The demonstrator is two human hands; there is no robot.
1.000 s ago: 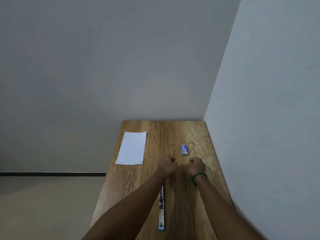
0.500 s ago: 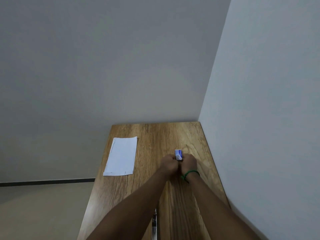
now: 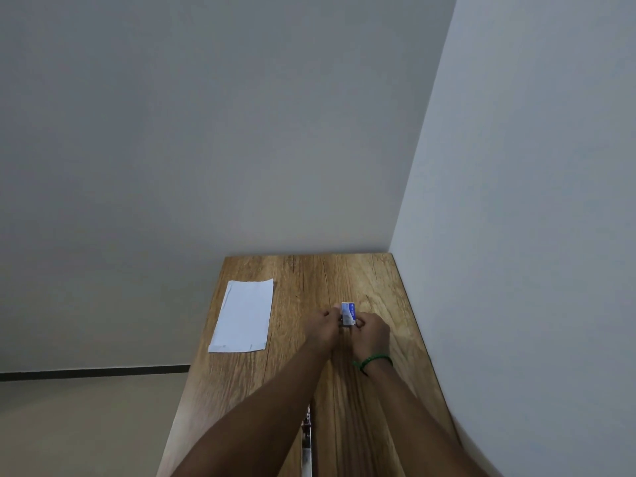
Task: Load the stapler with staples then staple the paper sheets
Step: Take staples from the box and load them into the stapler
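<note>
A small white and blue staple box (image 3: 348,313) stands lifted a little above the wooden table (image 3: 378,290), pinched from both sides. My left hand (image 3: 323,327) holds its left edge and my right hand (image 3: 371,332), with a green band at the wrist, holds its right edge. The white paper sheets (image 3: 243,316) lie flat at the table's left edge. The stapler (image 3: 306,445) lies opened out near the table's front edge, mostly hidden under my left forearm.
The table stands in a corner, with a grey wall (image 3: 516,235) right along its right side and another behind it. On the left the table edge drops to a beige floor (image 3: 86,425).
Both hands moved forward from resting as fists on the table and took hold of the staple box, which now stands lifted between them. The view tilted up, so less of the stapler shows.
</note>
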